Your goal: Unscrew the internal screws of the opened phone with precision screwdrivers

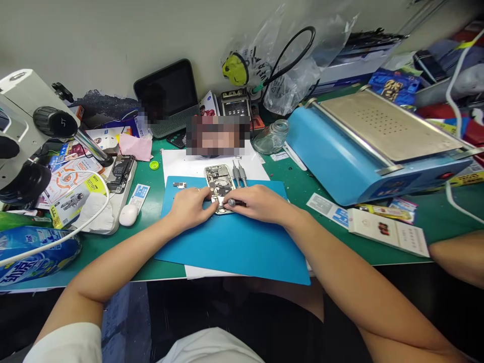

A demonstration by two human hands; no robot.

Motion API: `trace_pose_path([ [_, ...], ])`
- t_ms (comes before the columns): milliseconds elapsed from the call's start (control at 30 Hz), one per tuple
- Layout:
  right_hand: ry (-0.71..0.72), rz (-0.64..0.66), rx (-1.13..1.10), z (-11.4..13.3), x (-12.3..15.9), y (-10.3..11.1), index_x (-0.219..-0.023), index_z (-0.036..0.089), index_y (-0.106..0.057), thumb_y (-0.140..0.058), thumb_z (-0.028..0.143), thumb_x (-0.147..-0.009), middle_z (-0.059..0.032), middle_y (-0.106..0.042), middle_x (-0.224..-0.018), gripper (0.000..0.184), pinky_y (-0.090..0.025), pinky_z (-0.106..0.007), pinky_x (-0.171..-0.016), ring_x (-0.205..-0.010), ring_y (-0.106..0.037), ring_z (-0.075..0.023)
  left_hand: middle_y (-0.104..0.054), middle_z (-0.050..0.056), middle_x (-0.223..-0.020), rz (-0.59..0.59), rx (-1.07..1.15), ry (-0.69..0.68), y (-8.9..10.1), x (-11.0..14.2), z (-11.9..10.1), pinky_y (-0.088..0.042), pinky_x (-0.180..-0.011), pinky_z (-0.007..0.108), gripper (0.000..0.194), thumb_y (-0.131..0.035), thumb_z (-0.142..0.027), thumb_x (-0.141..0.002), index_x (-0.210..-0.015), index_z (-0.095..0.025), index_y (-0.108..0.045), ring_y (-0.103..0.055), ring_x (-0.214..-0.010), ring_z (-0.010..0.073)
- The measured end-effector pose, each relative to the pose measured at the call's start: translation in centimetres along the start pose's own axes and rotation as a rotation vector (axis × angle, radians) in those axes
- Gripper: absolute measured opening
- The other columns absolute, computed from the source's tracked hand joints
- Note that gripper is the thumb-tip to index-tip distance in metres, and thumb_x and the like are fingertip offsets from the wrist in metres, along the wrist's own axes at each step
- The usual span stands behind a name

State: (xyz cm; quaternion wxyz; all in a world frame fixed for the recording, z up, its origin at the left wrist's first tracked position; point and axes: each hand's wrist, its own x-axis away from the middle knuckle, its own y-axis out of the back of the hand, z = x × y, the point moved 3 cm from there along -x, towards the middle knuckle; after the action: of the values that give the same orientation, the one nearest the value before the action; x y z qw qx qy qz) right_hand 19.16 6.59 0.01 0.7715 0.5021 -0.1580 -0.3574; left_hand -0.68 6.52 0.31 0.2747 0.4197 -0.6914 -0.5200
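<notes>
On the left of the blue mat (230, 247), which lies on the green worktop (155, 181), a small metal part (179, 185) sits just past your left hand (189, 205), near the knuckles and apart from the phone. That hand comes in from the left, its forefinger and thumb at the lower left side of the opened phone (220, 176), their tips a little apart; you cannot tell from here whether they grip it or only steady it. The phone lies flat between your two hands, toward the far side of the mat, its long axis running away from you with the far end leaning slightly left. So both sets of fingers meet at its near end, and its far half lies beyond them, uncovered. At the near right corner, the fingers of your right hand (262, 204) are closed around a dark-handled tool (237, 202), angled in from the right across the phone; its working tip is too hidden to make out. Neither hand is clearly nearer. Two slim tools (243, 174) lie just beside the phone's right edge, beyond your right knuckles, pointing away from you.
</notes>
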Motion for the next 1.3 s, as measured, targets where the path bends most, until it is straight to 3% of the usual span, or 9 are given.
trace_pose_path([
  [567, -0.032, -0.006, -0.030, -0.66, 0.11, -0.17, -0.108, 0.022, -0.072, -0.053, 0.018, -0.095, -0.0056, -0.081, -0.101, 0.023, -0.047, -0.030, -0.068, -0.085, -0.075, -0.0237, -0.071, 0.004, -0.080, 0.022, -0.002, 0.009, 0.58, -0.03, -0.37, -0.038, -0.065, 0.031, 0.024, -0.050, -0.039, -0.099, -0.096, -0.022, -0.066, -0.067, -0.079, 0.0222],
  [700, -0.012, -0.002, -0.042, -0.37, 0.18, 0.02, -0.107, 0.023, -0.073, -0.053, 0.019, -0.095, -0.0058, -0.081, -0.105, 0.024, -0.048, -0.030, -0.069, -0.087, -0.075, -0.0234, -0.071, 0.004, -0.080, 0.027, -0.001, 0.009, 0.71, 0.02, -0.52, -0.039, -0.065, 0.031, 0.023, -0.055, -0.043, -0.095, -0.097, -0.022, -0.065, -0.067, -0.079, 0.0226],
  [867, 0.016, 0.014, -0.061, -0.03, 0.04, 0.09, -0.100, 0.022, -0.073, -0.054, 0.021, -0.095, -0.0045, -0.080, -0.093, 0.019, -0.045, -0.028, -0.065, -0.080, -0.074, -0.0212, -0.071, 0.003, -0.080, 0.016, -0.006, 0.005, 0.51, 0.07, -0.39, -0.040, -0.066, 0.031, 0.026, -0.058, -0.046, -0.094, -0.096, -0.022, -0.066, -0.068, -0.080, 0.0230],
  [1300, 0.055, -0.008, -0.080, 0.04, -0.07, 0.01, -0.097, 0.023, -0.073, -0.053, 0.027, -0.099, -0.0052, -0.079, -0.089, 0.020, -0.047, -0.029, -0.066, -0.076, -0.072, -0.0207, -0.070, 0.003, -0.077, 0.008, -0.009, -0.006, 0.39, 0.05, -0.19, -0.039, -0.065, 0.032, 0.027, -0.058, -0.048, -0.094, -0.094, -0.022, -0.066, -0.067, -0.078, 0.0229],
])
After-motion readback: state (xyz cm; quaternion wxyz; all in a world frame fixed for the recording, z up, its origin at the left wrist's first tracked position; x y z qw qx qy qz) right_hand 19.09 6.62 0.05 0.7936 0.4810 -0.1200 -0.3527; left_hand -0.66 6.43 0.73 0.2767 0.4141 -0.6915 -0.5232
